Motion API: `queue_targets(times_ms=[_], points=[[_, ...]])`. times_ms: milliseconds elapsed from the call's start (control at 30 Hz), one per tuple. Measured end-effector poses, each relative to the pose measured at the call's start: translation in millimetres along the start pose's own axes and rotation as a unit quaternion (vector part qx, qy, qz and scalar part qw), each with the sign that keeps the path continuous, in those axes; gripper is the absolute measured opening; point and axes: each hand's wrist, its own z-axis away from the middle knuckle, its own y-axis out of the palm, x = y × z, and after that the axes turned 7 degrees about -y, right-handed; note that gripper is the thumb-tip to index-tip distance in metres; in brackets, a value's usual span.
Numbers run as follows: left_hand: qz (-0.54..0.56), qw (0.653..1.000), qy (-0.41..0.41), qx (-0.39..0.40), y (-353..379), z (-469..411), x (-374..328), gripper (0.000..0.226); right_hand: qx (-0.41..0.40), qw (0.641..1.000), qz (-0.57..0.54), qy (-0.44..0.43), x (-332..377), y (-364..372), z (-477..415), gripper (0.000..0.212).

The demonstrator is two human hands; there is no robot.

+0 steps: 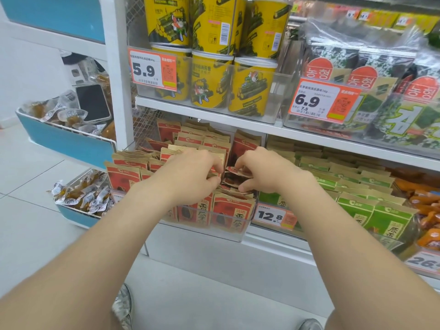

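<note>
Now in play: both arms reach into the lower shelf, where the red packets (234, 207) stand in rows inside a clear tray (226, 232).
Left grip (190, 177): down on the middle of the tray, fingers curled over, fingertips and thumb pinching the top edge of a red packet.
Right grip (262, 172): just beside it on the right, fingers curled too, thumb underneath, closed on a red packet that lies tilted in the gap between the rows.
Between the two: they are near but not touching, and a few packets sit askew there while the rest stand upright.
Red packets, position: left part of the lower shelf, front row against the tray's near wall, more rows stacked up behind.
Right of the tray: a 12.8 price tag (270, 215), then rows of green packets (357, 206).
Shelf above: yellow tubs (212, 82) in two tiers with a 5.9 tag (147, 70), and seaweed packs (392, 91) on the right.
Far left: blue bins (66, 141) with small wrapped snacks, and a phone (92, 102) lying on the upper heap.
</note>
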Motion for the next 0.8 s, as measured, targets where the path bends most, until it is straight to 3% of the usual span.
queue_targets(times_ms=[133,300,633,800], points=[[0.001,1.000,0.002,-0.001,1,0,1,0.026,-0.037,0.996,0.075,-0.025,10,3,-5,0.035],[0.005,1.000,0.003,-0.005,3,0,1,0.025,-0.059,0.995,0.076,0.002,10,3,-7,0.007],[0.018,1.000,0.007,0.005,2,0,6,0.027,-0.105,0.989,0.103,-0.007,10,0,-9,0.029],[0.017,1.000,0.004,0.000,5,-1,5,0.033,-0.080,0.995,0.055,0.006,8,-6,-7,0.016]])
